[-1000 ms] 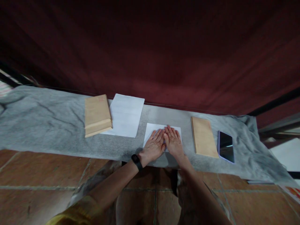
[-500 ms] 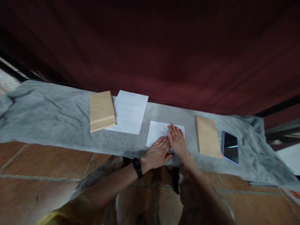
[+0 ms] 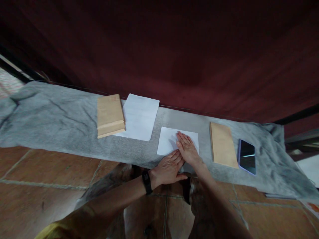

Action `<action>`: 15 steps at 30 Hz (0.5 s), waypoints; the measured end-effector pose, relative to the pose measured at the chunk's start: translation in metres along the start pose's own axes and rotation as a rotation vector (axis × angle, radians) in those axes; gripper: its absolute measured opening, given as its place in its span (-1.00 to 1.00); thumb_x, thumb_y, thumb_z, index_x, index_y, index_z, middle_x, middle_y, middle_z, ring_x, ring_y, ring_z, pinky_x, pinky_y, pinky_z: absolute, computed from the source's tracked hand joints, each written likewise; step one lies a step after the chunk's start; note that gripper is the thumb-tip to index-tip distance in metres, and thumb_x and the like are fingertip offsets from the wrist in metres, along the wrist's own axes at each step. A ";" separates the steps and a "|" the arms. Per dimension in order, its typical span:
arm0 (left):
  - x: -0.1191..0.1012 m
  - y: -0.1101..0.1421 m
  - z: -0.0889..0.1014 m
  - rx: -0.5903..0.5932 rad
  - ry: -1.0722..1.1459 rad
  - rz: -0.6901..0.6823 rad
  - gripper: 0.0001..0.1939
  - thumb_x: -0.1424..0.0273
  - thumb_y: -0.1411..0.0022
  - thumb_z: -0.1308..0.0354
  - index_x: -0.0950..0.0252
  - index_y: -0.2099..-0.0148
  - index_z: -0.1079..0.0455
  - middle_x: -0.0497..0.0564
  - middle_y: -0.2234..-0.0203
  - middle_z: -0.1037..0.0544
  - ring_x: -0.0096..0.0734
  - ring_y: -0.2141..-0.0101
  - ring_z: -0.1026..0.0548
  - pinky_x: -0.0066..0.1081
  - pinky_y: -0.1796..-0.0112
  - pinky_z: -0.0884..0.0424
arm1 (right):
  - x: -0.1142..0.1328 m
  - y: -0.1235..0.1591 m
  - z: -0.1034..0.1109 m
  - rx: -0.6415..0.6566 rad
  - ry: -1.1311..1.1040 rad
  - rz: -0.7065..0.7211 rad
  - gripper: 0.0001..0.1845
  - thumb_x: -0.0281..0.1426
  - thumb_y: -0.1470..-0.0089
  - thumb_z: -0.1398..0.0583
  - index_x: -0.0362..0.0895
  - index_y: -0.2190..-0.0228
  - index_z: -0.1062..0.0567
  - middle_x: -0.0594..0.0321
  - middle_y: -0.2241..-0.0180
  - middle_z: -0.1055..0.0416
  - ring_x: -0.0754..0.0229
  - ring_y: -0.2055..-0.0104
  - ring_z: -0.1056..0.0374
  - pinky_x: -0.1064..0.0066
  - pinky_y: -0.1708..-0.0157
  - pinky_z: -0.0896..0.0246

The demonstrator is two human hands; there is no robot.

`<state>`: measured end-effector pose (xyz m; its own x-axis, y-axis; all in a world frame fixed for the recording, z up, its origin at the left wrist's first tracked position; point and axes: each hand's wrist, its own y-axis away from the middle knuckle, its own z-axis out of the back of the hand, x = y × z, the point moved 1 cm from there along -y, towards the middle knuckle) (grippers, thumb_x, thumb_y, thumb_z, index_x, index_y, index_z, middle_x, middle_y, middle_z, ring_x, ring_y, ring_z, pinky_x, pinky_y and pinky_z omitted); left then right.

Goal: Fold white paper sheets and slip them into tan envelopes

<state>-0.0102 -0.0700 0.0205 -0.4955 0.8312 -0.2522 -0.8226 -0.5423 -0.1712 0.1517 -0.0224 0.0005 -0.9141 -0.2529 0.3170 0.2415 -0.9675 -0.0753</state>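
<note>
A white sheet of paper (image 3: 166, 137), apparently folded, lies on the grey cloth (image 3: 139, 153) in front of me. My right hand (image 3: 187, 150) rests flat on its right half, fingers stretched out and holding nothing. At the paper's near edge lies my left hand (image 3: 169, 169), fingers extended and thumb apart, its fingertips beside or just under the right palm. A black band (image 3: 147, 182) circles my left wrist. Part of the paper's near edge is hidden by both hands.
Brown envelopes (image 3: 111, 111) overlap larger white sheets (image 3: 141, 116) at the left. More brown envelopes (image 3: 223, 144) and a phone (image 3: 247, 156) in a purple case lie to the right. A dark red curtain (image 3: 159, 59) hangs behind; floor tiles (image 3: 57, 169) show below the cloth's front edge.
My left hand has slid off the paper toward me, to the near edge. My right hand stays on the paper's right half. The whole view has shifted slightly.
</note>
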 end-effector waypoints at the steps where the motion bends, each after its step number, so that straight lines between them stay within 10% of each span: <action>1: 0.000 0.000 0.000 0.000 0.005 -0.003 -0.19 -0.08 -0.36 -0.06 0.47 -0.36 -0.16 0.31 -0.32 -0.31 -0.10 -0.36 -0.20 -0.22 -0.35 -0.02 | 0.000 -0.001 -0.001 -0.004 0.008 -0.014 -0.36 -0.19 -0.45 0.23 -0.22 -0.37 -0.16 0.11 -0.42 -0.05 0.14 -0.47 0.07 0.12 -0.45 0.19; 9: 0.002 0.005 0.015 0.051 0.092 -0.063 -0.25 -0.08 -0.35 -0.08 0.43 -0.31 -0.27 0.30 -0.25 -0.41 -0.08 -0.29 -0.32 -0.18 -0.29 -0.19 | 0.003 -0.008 -0.003 -0.025 0.075 -0.092 -0.37 -0.20 -0.45 0.22 -0.22 -0.37 -0.15 0.12 -0.42 -0.03 0.10 -0.47 0.06 0.12 -0.44 0.20; 15: 0.022 -0.008 0.035 -0.026 0.221 0.015 -0.63 0.32 -0.53 0.15 0.23 -0.05 -0.49 0.05 0.02 -0.64 -0.31 0.00 -0.58 -0.25 -0.11 -0.42 | 0.007 -0.008 -0.007 -0.066 0.182 -0.105 -0.40 -0.25 -0.44 0.13 -0.23 -0.38 -0.13 0.09 -0.43 -0.01 0.05 -0.47 0.06 0.10 -0.44 0.20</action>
<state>-0.0246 -0.0435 0.0501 -0.4324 0.7772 -0.4572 -0.8066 -0.5601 -0.1892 0.1415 -0.0168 -0.0031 -0.9782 -0.1418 0.1514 0.1251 -0.9855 -0.1146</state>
